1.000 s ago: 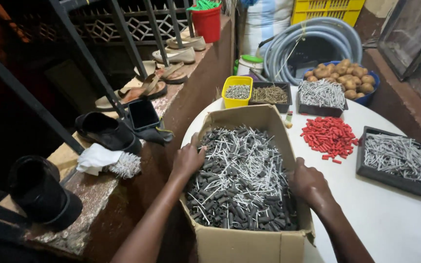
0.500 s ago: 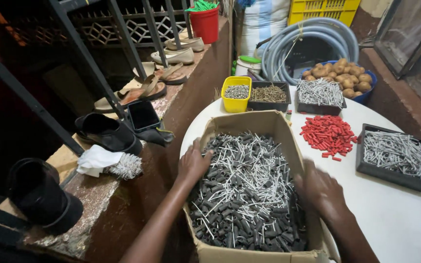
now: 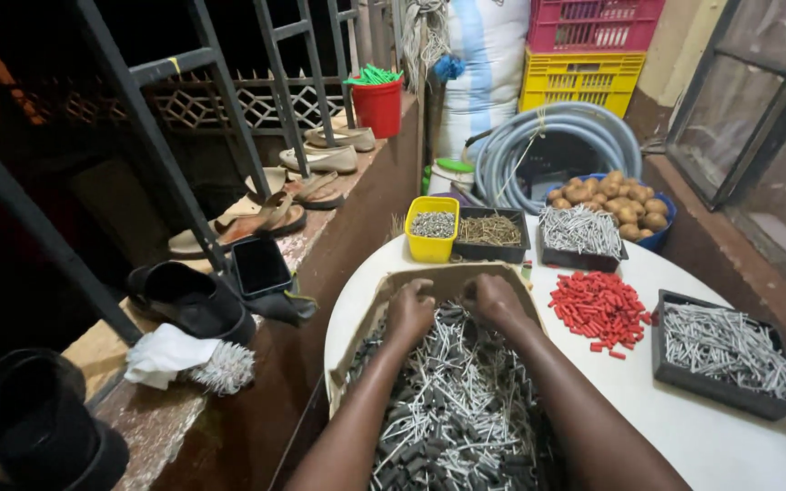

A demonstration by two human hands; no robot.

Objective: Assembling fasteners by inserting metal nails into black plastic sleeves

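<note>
Both hands are in the box [image 3: 429, 284], at its far end; left hand [image 3: 408, 312] and right hand [image 3: 493, 300] sit side by side, nearly touching, knuckles up, fingers curled down into the fill; cannot tell whether they grip anything, since the tips are buried or tucked against the far wall; forearms run down the middle of the box from the near edge, so the reach is straight ahead. Fill is a tangled heap of nails with dark sleeves [image 3: 457, 409], piled to the rim; box is open-topped cardboard, its flap standing at the far end, probably why the hands stop there. Box sits on the near-left part of a round white table [image 3: 730, 445], overhanging the left edge. Sorted stock rings the far and right sides within arm's reach: yellow tub [image 3: 432, 229] of small grey bits far left; black tray [image 3: 490, 233] of brownish pieces beside it; next tray [image 3: 581, 236] of pale nails; loose pile of red plugs [image 3: 600, 306] straight on the table just right of the box; another dark tray [image 3: 725, 350] of pale nails at far right. Beyond the table: hose coil [image 3: 561, 136], blue bowl of potatoes [image 3: 620, 195], stacked crates [image 3: 584, 55]. Left ledge holds shoes [image 3: 195, 300], a phone [image 3: 261, 265], a white cloth [image 3: 167, 353].
</note>
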